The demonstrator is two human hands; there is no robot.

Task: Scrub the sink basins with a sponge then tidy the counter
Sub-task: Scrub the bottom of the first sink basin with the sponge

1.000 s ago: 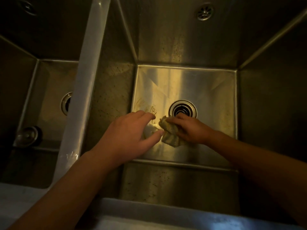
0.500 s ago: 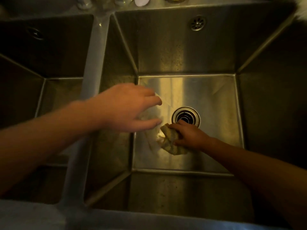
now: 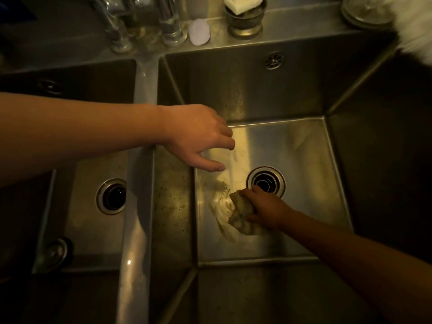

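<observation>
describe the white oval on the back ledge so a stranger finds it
Look at the ledge behind the sink. Between the tap posts and the metal cup sits the oval. It alone is pale and matte; both neighbours are shiny metal.

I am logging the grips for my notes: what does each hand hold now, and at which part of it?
The right hand grips the sponge by its right side, pressing it on the basin floor. The left hand holds nothing.
</observation>
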